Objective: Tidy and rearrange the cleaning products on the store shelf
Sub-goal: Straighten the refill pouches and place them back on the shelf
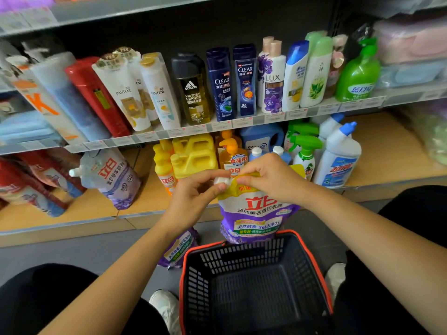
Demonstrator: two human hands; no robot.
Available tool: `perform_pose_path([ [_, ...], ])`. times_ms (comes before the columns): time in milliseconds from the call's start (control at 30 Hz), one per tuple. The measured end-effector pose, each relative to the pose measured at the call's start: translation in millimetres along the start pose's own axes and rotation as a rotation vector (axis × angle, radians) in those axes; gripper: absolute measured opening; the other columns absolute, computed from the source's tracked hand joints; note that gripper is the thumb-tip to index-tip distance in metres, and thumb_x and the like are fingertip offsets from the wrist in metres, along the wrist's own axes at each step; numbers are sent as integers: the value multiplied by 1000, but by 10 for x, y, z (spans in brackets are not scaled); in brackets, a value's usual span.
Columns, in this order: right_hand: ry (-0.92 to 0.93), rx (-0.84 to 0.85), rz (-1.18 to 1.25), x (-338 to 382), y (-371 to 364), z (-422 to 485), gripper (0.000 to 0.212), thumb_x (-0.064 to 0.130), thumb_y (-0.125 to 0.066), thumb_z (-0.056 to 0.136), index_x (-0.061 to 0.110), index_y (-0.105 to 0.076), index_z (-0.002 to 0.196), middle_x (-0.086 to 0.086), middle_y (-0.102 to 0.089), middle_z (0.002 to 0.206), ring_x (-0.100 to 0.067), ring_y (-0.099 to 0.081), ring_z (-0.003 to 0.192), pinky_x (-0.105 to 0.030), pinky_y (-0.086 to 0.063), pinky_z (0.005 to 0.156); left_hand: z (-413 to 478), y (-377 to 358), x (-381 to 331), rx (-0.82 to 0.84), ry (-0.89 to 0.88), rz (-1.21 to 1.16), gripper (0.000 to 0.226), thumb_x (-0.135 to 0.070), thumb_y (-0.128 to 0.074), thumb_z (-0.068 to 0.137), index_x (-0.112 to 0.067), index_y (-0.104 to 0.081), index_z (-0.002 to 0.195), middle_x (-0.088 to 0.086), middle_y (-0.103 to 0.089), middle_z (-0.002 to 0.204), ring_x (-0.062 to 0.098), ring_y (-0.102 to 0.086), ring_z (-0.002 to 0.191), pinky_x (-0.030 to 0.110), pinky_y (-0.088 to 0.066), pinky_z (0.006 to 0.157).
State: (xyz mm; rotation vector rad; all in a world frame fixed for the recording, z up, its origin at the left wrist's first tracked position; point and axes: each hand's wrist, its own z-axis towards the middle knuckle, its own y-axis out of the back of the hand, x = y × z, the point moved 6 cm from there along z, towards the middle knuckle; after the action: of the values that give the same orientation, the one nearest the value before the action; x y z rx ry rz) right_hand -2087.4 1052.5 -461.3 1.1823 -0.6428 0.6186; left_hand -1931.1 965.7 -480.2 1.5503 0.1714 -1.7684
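Crouched at the basket, both hands on one pouch. Left hand pinching the white cap between thumb and fingertips. Right hand curled over the yellow top seam, just beside the cap. Held by the top so the soft body hangs straight, label facing out, bottom edge hidden behind the basket's far rim. Probably a two-point hold to stop the floppy bag folding, perhaps also to check the cap; cannot tell which.

Likely bound for the shelf beyond the basket. Up there, beyond the basket and to its left, a shelf pouch of the same brand, leaning on its side with spout poking out: a likely neighbour. Just left of the basket, down on the floor, a floor pouch lying flat, not yet shelved.

Next, by the look of it: forward over the far rim, then down base first beside its twin. Main risk: sagging or toppling on landing, since bags this soft seldom stand unaided.
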Motion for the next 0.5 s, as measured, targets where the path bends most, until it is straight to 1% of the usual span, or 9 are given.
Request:
perform_pose_path([
  [67, 18, 8, -76, -9, -13, -15, 19, 22, -68, 93, 7, -78, 88, -10, -70, 73, -20, -61, 66, -41, -49, 63, -3, 5, -2, -44, 2, 40, 28, -23, -70, 91, -13, -74, 117, 2, -78, 106, 23, -73, 98, 44, -61, 86],
  [100, 25, 8, -103, -9, -15, -25, 20, 24, -68, 94, 7, -78, 89, -11, -71, 75, -24, -63, 69, -44, -50, 65, -4, 11, -6, -73, 5, 58, 26, -25, -71, 90, -15, -76, 113, 3, -78, 100, 25, -74, 94, 46, -61, 83],
  [167, 41, 1, -123, 2, -19, -36, 20, 25, -67, 94, 8, -78, 89, -10, -72, 76, -24, -65, 71, -45, -50, 66, 3, 19, -27, -135, 12, 69, 18, -29, -74, 88, -24, -79, 105, 5, -78, 89, 30, -73, 85, 51, -60, 77],
  [233, 42, 10, -102, 15, -40, -39, 18, 22, -68, 93, 8, -79, 91, -9, -73, 77, -23, -66, 71, -44, -51, 66, 13, 16, -65, -188, 6, 90, 7, -29, -77, 88, -31, -79, 94, -1, -78, 81, 26, -73, 77, 51, -60, 70],
  [333, 22, 49, -55, 13, -102, -35, 15, 18, -68, 93, 8, -79, 96, -10, -74, 81, -25, -68, 75, -45, -52, 69, 28, 20, -120, -211, -6, 162, 3, -28, -78, 88, -28, -80, 86, -3, -75, 73, 22, -70, 67, 48, -56, 61],
  [400, 5, 62, -32, -7, -128, -41, 14, 17, -68, 93, 9, -79, 97, -9, -74, 80, -24, -67, 75, -45, -53, 69, 42, 38, -156, -171, -28, 203, 5, -27, -79, 86, -23, -81, 85, -4, -75, 76, 19, -70, 72, 48, -56, 65],
  [500, 0, 73, 4, -13, -158, -62, 12, 15, -68, 93, 10, -79, 95, -10, -72, 77, -27, -65, 72, -43, -51, 65, 37, 60, -200, -40, -81, 233, 7, -19, -78, 85, -14, -82, 88, -2, -75, 90, 17, -69, 87, 45, -57, 73],
])
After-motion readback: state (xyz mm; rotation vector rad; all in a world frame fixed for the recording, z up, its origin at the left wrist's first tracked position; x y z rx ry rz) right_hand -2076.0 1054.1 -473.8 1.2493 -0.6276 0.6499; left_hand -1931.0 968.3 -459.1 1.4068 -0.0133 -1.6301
